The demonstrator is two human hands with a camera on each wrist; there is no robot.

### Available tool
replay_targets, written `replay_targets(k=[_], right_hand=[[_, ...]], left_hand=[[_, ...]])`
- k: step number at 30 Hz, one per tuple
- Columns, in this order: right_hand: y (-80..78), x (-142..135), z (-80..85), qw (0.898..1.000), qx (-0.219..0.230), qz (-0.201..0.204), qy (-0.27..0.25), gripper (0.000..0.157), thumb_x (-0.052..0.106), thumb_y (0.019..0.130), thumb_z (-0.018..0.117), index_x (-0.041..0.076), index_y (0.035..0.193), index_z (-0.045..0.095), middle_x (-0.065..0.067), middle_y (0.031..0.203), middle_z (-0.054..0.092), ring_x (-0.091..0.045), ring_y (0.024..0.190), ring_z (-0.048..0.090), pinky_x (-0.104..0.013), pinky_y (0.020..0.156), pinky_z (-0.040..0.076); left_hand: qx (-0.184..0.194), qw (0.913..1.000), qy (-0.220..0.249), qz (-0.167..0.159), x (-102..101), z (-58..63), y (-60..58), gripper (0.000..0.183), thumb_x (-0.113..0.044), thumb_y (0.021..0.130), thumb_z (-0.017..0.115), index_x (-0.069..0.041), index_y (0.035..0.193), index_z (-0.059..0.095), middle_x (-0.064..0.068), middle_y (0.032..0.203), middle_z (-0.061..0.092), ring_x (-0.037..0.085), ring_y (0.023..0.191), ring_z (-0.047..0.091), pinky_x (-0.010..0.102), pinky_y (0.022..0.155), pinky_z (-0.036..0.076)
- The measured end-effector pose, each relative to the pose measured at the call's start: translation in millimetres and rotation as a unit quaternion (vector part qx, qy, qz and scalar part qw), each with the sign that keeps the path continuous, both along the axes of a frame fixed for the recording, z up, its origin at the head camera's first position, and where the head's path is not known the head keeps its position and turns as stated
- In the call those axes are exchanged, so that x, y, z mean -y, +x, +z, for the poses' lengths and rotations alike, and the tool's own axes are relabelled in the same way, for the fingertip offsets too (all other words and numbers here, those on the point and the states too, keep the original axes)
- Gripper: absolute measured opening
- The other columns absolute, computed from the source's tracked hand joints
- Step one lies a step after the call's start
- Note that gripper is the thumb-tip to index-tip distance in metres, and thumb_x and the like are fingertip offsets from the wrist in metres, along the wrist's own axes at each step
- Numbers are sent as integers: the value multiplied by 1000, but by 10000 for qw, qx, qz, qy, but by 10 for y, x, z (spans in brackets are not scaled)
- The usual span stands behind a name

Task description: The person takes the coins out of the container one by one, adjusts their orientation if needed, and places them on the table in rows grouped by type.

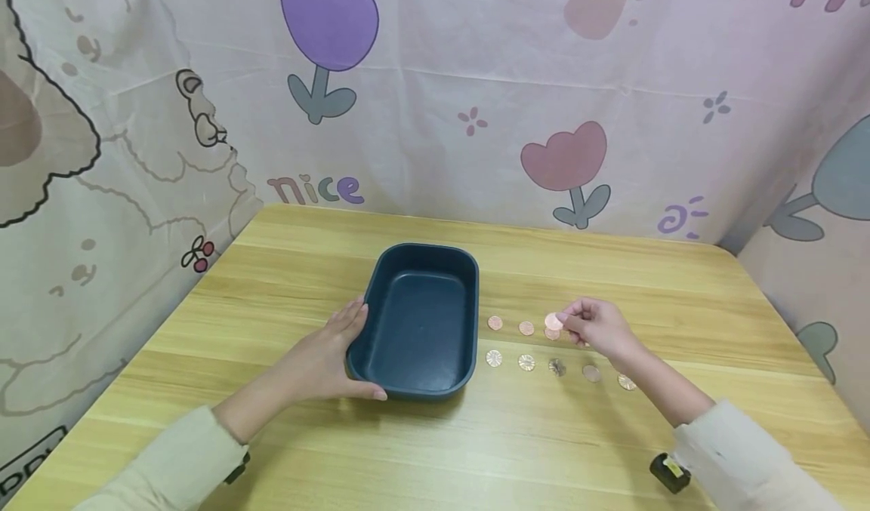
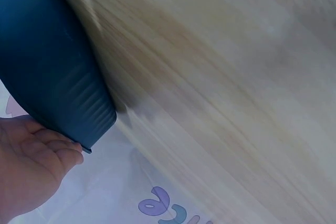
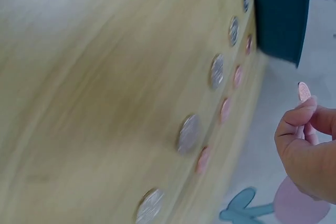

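A dark blue rectangular bin point(image 1: 421, 394) stands on the wooden table, its floor bare. My left hand point(image 1: 333, 351) rests against its outside at the near left corner, thumb along the near wall and fingertips at the left rim; the left wrist view shows those fingers point(image 2: 58, 148) at the rim too. Between thumb and fingertips my right hand point(image 1: 601, 330) pinches a copper-coloured coin point(image 1: 553, 321), raised over a row of copper coins point(image 1: 526, 328) and hiding part of that row. Nearer me lies a row of silver coins point(image 1: 494, 358), also seen in the right wrist view.
Both coin rows run rightward from beside the bin's right wall. A patterned cloth point(image 1: 435, 118) hangs behind the table point(image 1: 306, 262) and along its sides. A small black device point(image 1: 670, 472) sits by the right sleeve point(image 1: 734, 450).
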State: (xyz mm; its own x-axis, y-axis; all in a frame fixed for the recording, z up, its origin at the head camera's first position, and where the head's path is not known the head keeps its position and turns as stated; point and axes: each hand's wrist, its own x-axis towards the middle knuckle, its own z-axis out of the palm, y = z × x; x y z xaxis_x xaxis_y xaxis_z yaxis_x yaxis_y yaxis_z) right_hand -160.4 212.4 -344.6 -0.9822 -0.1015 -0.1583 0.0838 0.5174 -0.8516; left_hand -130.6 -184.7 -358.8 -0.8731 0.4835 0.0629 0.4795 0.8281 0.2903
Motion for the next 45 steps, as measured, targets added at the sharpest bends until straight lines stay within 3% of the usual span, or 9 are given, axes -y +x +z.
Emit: replay_targets(k=[20, 38, 45], right_hand=[[74, -790, -233, 9943, 605, -250, 845, 21, 10, 95, 47, -10, 97, 54, 1, 71, 56, -5, 59, 49, -19, 54, 45], [-46, -938, -343, 9874, 1056, -655, 980, 15, 10, 90, 57, 2, 77, 58, 5, 60, 51, -5, 50, 43, -19, 46, 37], [-66, -937, -344, 9851, 1079, -736, 1122, 14, 8, 90, 55, -1, 80, 60, 4, 61, 53, -7, 52, 44, -20, 47, 38]], left_hand=[[-54, 10000, -25, -32, -2, 5, 1, 121, -69, 59, 71, 10, 141, 28, 25, 151, 21, 44, 136, 27, 55, 101, 38], [-36, 10000, -32, -36, 60, 3, -3, 123, -70, 59, 70, 10, 141, 26, 25, 151, 20, 43, 137, 25, 56, 101, 37], [111, 9999, -81, 11, 47, 7, -5, 125, -74, 59, 67, 9, 142, 24, 23, 153, 15, 41, 140, 20, 54, 107, 31]])
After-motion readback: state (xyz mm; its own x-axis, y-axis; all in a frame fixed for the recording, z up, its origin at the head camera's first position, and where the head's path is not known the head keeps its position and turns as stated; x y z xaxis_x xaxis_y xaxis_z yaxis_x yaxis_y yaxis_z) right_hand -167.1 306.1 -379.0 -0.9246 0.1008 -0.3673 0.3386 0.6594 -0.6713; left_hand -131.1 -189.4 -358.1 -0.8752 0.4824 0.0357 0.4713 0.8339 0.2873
